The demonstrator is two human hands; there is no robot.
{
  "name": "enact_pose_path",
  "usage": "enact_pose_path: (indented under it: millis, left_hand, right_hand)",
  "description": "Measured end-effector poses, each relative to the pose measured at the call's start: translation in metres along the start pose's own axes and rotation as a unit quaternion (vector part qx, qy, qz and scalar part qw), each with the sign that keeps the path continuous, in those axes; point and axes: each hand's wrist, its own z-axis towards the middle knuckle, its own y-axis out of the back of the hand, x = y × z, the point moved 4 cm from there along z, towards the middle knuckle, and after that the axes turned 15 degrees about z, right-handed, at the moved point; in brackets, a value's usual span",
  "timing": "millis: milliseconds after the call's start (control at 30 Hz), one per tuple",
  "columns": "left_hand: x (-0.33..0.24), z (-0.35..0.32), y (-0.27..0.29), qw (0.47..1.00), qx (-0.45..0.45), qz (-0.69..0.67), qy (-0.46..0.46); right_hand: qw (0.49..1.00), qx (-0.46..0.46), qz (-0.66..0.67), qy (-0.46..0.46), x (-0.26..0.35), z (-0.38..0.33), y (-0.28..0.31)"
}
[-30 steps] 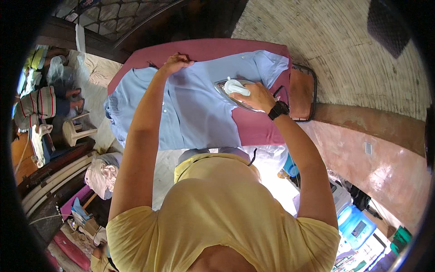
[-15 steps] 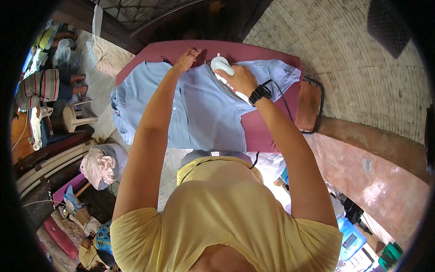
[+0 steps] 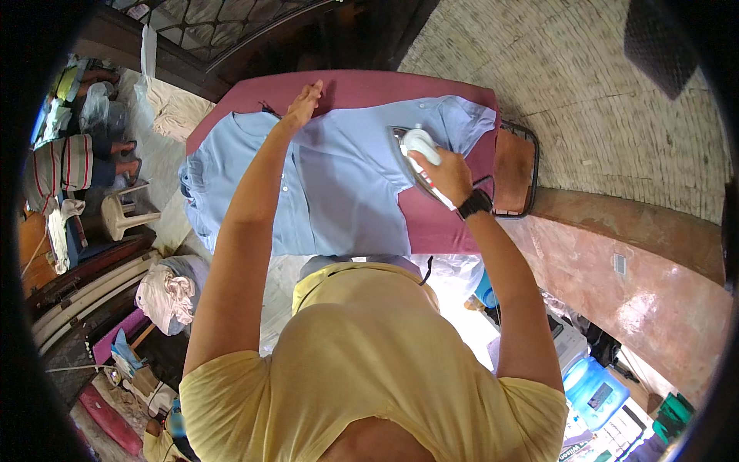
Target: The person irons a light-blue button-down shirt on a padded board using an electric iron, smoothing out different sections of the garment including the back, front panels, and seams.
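Note:
A light blue buttoned shirt lies spread over a maroon-covered ironing board. My right hand is wrapped round the handle of a white clothes iron. The iron rests over the shirt near its right-hand sleeve, its tip pointing away to the upper left. At the far edge of the shirt is my left hand, fingers stretched out and holding nothing. Its fingertips reach over the board's cover. A dark watch sits on my right wrist, with part of the iron's cord beside it.
A metal frame projects from the board's right end, beside a low wall. On the left stand a pale plastic stool and a bundle of cloth. Another person's legs show farther left. A blue water jug stands at lower right.
My right hand has moved the iron right and slightly nearer, along the shirt toward its right sleeve. My left hand has shifted slightly left, with its fingers straighter. The whole view has shifted a little.

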Motion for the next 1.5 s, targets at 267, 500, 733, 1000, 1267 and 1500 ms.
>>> enact_pose_path:
  millis: [267, 500, 733, 1000, 1267, 1500]
  left_hand:
    - [-0.008, -0.011, 0.002, 0.999, -0.015, 0.034, -0.004]
    - [-0.016, -0.015, 0.001, 0.999, -0.035, 0.035, -0.019]
    - [0.011, 0.015, -0.007, 0.995, -0.045, 0.084, 0.001]
    - [0.012, 0.013, -0.001, 0.999, -0.014, 0.045, -0.012]
    - [0.021, 0.015, -0.004, 0.999, -0.040, 0.002, 0.014]
    - [0.008, 0.009, -0.005, 0.996, -0.036, 0.022, -0.083]
  right_hand:
    - [0.995, -0.094, -0.026, -0.035, 0.025, 0.069, -0.010]
    - [0.993, -0.111, 0.032, -0.041, 0.016, 0.054, -0.019]
    - [0.998, -0.067, -0.004, -0.008, 0.045, 0.082, -0.020]
    - [0.988, 0.125, -0.065, 0.062, 0.004, -0.006, -0.002]
    - [0.990, 0.077, 0.010, 0.114, 0.049, 0.028, -0.039]
    - [0.994, 0.096, -0.051, 0.027, 0.081, 0.096, -0.085]
